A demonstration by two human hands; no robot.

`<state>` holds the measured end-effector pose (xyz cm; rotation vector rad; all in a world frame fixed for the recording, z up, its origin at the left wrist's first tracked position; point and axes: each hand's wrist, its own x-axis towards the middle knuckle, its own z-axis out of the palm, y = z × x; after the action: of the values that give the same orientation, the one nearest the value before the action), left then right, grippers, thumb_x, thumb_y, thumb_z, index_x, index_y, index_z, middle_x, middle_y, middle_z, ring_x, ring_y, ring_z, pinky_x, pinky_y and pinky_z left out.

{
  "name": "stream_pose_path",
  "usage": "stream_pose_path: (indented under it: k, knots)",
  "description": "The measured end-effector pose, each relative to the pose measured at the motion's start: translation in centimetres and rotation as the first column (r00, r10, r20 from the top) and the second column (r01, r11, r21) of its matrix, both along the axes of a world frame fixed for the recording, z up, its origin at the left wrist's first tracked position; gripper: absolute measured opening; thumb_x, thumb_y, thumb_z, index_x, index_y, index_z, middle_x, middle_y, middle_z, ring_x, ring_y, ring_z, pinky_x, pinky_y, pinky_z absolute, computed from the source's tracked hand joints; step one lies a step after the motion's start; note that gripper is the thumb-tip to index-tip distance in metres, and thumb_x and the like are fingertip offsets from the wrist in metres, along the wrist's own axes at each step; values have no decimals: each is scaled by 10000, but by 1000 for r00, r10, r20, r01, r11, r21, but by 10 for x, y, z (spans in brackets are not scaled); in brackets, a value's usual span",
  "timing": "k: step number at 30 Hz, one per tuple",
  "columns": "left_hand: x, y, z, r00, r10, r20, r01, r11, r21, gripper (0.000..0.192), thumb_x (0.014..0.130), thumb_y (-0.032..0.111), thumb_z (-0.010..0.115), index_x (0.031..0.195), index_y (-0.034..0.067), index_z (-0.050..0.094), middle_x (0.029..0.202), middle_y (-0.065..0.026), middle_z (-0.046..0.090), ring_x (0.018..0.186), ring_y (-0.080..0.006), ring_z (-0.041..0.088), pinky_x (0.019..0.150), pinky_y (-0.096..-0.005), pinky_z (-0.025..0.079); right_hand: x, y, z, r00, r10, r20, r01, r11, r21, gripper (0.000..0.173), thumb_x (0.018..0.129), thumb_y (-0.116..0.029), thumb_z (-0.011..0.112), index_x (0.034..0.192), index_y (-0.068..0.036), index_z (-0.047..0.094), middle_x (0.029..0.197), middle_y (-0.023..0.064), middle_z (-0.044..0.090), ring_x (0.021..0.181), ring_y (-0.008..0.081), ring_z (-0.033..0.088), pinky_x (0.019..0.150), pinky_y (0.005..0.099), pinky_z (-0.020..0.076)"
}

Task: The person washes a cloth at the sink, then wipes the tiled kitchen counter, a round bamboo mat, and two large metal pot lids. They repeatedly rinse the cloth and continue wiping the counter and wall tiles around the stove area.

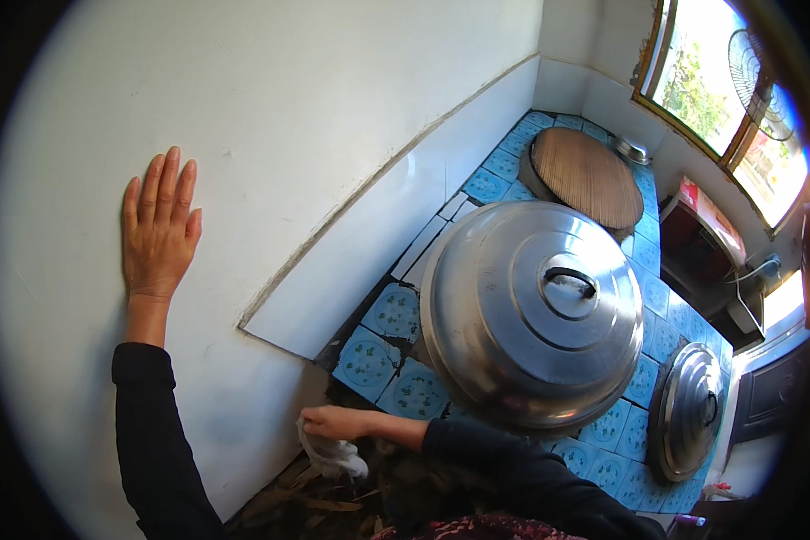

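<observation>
My left hand lies flat against the white wall, palm towards it and fingers pointing up. It holds nothing. Lower down, beside the corner of the tiled stove, my right hand grips a crumpled white cloth that hangs from its fingers. Just right of that arm stands a large domed metal lid with a black handle. It covers an opening in the blue-tiled stove top. My right forearm passes in front of the stove's near edge.
A round wooden lid sits at the far end, near a small metal bowl. To the right are a smaller metal lid and a red-topped box. Dry plant litter covers the floor below. A fan stands before the window.
</observation>
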<state>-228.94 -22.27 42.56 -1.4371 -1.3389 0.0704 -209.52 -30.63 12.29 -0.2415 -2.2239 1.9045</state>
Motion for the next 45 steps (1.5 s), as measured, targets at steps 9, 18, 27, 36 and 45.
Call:
stream_pose_path:
  k: [9, 18, 27, 36, 45]
  knots:
    - [-1, 0, 0, 1000, -10, -18, 10, 1000, 21, 675, 881, 301, 554, 1466, 174, 242, 1532, -16, 214, 1414, -159, 186, 1150, -386, 176, 106, 125, 145, 923, -383, -25, 350, 866, -357, 319, 952, -340, 513, 1045, -37, 553, 853, 76, 602, 725, 133, 601, 574, 265, 523]
    - [1, 5, -2, 999, 13, -48, -12, 999, 30, 683, 870, 282, 561, 1466, 170, 247, 1528, -40, 229, 1409, -183, 208, 1154, -404, 168, 172, 220, 121, 774, -546, -321, 369, 800, -473, 608, 862, -126, 660, 1373, -80, 334, 1165, 102, 545, 1027, 153, 560, 852, 281, 496]
    - [0, 10, -4, 993, 52, -109, -48, 998, 38, 671, 854, 231, 572, 1451, 152, 277, 1515, -75, 257, 1402, -236, 233, 1143, -438, 197, 225, 443, 66, 31, -995, -96, 988, 45, -146, 444, 778, -141, 688, 1156, 13, 512, 982, 169, 622, 836, 262, 635, 658, 368, 544]
    - [-4, -7, 6, 955, 146, -257, -152, 988, -2, 522, 954, 275, 392, 1423, 64, 300, 1481, -194, 272, 1378, -359, 252, 1110, -535, 202, 204, 533, 18, -212, -935, 285, 813, -330, -480, 476, 795, 26, 516, 1254, 18, 389, 1008, 195, 550, 672, 267, 605, 526, 394, 495]
    - [-5, 2, -1, 936, 199, -292, -204, 979, 13, 506, 980, 317, 304, 1412, 53, 294, 1467, -219, 274, 1363, -394, 260, 1085, -580, 214, 164, 620, -65, -6, -988, -154, 1000, -5, -9, 658, 748, 25, 396, 1396, 62, 285, 1366, 301, 381, 1312, 412, 320, 1097, 374, 254]
